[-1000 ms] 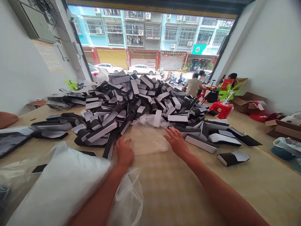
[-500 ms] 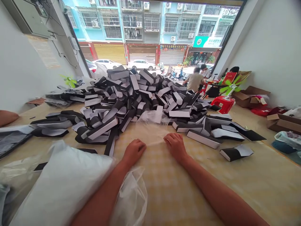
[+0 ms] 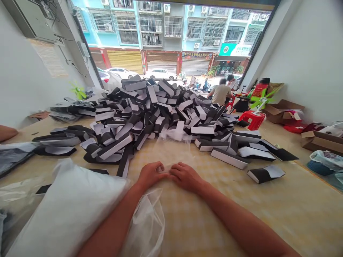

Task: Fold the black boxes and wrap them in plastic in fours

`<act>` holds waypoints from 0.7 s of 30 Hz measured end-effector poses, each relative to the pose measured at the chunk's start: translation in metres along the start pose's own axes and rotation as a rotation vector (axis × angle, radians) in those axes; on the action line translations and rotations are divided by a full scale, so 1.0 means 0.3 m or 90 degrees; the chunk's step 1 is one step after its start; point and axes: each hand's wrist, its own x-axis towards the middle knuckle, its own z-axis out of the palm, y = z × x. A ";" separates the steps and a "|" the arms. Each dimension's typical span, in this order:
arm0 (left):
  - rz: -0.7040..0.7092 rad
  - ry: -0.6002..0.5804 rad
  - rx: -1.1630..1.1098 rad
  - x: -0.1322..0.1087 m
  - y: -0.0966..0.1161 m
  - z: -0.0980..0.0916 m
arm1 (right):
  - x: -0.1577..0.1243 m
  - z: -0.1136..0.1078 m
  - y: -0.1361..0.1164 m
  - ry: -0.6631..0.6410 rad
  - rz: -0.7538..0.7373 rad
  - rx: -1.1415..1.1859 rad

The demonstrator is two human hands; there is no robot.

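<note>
A clear plastic bag (image 3: 171, 148) lies flat on the checked table top (image 3: 214, 214), its far end against a big heap of black and white folded boxes (image 3: 155, 110). My left hand (image 3: 150, 175) and my right hand (image 3: 184, 175) meet at the bag's near edge, fingertips touching. Both hands are closed in a pinch on that edge.
A white bulging plastic bag (image 3: 66, 210) lies by my left arm. Loose boxes (image 3: 265, 174) are scattered to the right. Further right stand cardboard cartons (image 3: 321, 141) and a red stool (image 3: 252, 119). People sit near the open shopfront (image 3: 221, 93).
My hands went from lying flat and apart on the bag to pinching its near edge. They have drawn back towards me and come together.
</note>
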 end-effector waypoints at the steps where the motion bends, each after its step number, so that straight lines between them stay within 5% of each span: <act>1: 0.007 0.005 -0.006 -0.001 0.000 0.002 | -0.006 -0.003 0.005 -0.014 0.039 -0.010; 5: 0.053 0.089 -0.090 -0.001 -0.004 0.007 | -0.023 -0.019 0.011 -0.087 0.219 -0.081; 12: -0.037 0.439 -0.498 0.016 -0.022 -0.002 | 0.013 -0.033 -0.005 -0.117 0.392 -0.150; 16: 0.004 0.394 -0.549 0.004 -0.020 0.017 | 0.019 -0.019 -0.035 -0.031 0.351 -0.171; 21: 0.156 0.197 -0.362 -0.036 -0.011 0.037 | 0.032 0.015 -0.069 0.000 0.071 -0.056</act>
